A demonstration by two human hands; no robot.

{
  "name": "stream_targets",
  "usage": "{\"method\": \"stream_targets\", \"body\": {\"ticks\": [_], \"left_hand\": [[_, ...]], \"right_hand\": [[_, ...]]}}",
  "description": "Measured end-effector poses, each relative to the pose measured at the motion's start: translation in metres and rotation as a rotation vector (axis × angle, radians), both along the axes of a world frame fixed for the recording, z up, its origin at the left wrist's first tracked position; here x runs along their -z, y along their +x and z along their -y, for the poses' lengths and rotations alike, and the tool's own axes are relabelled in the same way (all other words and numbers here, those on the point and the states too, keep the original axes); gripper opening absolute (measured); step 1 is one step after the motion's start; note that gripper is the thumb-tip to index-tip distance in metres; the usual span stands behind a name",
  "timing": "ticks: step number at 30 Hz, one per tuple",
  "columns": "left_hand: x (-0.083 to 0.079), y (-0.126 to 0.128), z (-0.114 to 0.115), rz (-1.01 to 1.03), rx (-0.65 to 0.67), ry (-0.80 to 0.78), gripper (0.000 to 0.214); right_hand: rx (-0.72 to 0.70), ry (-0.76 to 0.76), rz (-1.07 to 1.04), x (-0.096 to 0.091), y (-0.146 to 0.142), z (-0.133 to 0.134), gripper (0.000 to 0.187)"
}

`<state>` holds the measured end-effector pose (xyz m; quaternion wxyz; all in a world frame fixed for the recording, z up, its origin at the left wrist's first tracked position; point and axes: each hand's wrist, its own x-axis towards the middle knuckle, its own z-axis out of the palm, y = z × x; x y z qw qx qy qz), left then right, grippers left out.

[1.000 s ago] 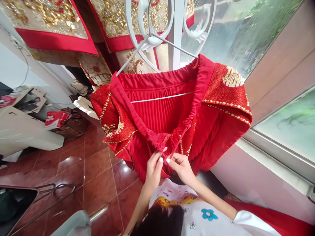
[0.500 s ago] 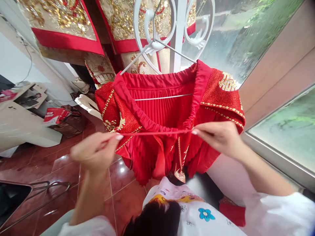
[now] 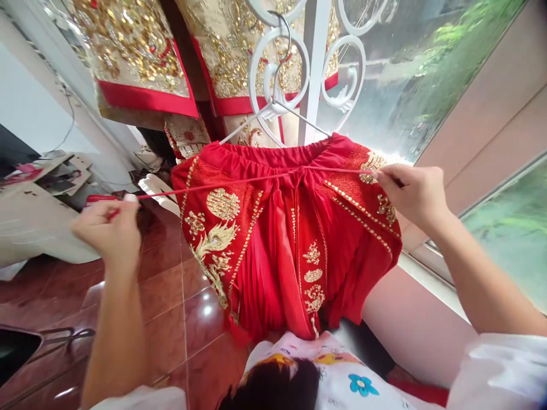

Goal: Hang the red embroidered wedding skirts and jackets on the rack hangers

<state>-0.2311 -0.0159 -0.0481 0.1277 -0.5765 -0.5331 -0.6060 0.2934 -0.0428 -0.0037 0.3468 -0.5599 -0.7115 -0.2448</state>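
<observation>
A red pleated skirt [image 3: 277, 239] with gold embroidery and a gathered elastic waistband hangs from a thin white wire hanger [image 3: 303, 119]. A thin red drawstring [image 3: 205, 186] stretches taut across the front of its waist. My left hand [image 3: 109, 225], out to the left of the skirt, is closed on one end of the string. On the right, my right hand [image 3: 414, 191] pinches the other end, in front of the skirt's right side and slightly higher than my left.
White scrollwork ironwork [image 3: 310, 74] holds the hanger. Gold-sequined garments [image 3: 145, 94] with red borders hang behind, at upper left. A white cabinet or table [image 3: 38, 216] stands at left, and a window [image 3: 427, 62] is at right. Below lies a red tiled floor [image 3: 166, 302].
My hands have moved farther apart, pulling more string out to both sides. The waistband has drawn narrower and its opening has closed up, so more of the skirt's front shows.
</observation>
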Motion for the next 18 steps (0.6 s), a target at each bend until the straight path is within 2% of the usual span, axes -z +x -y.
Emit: {"method": "stream_targets", "body": {"ticks": [3, 5, 6, 7, 9, 11, 13, 15, 18], "left_hand": [[0.010, 0.049, 0.002, -0.056, -0.279, 0.024, 0.019], [0.012, 0.098, 0.010, -0.116, -0.431, 0.296, 0.030], [0.014, 0.126, 0.013, -0.173, -0.395, 0.437, 0.026], [0.015, 0.153, 0.016, -0.236, -0.294, 0.474, 0.020], [0.019, 0.202, 0.014, -0.377, -0.123, 0.420, 0.024], [0.022, 0.234, 0.005, -0.462, -0.055, 0.345, 0.031], [0.023, 0.246, -0.006, -0.459, -0.032, 0.285, 0.034], [0.022, 0.244, -0.015, -0.444, 0.017, 0.246, 0.030], [0.015, 0.233, -0.018, -0.508, 0.100, 0.225, 0.024]], "right_hand": [[0.105, 0.010, 0.177, 0.009, -0.017, -0.004, 0.035], [0.106, -0.002, 0.258, 0.012, -0.025, -0.005, 0.036], [0.110, 0.010, 0.275, 0.014, -0.027, -0.006, 0.036], [0.121, 0.035, 0.277, 0.015, -0.029, -0.007, 0.035], [0.148, 0.109, 0.264, 0.017, -0.033, -0.010, 0.031], [0.147, 0.216, 0.259, 0.018, -0.039, -0.010, 0.027], [0.118, 0.334, 0.287, 0.016, -0.047, -0.009, 0.026], [0.057, 0.416, 0.367, 0.012, -0.057, -0.006, 0.031], [-0.102, 0.392, 0.540, 0.004, -0.076, -0.006, 0.036]]}}
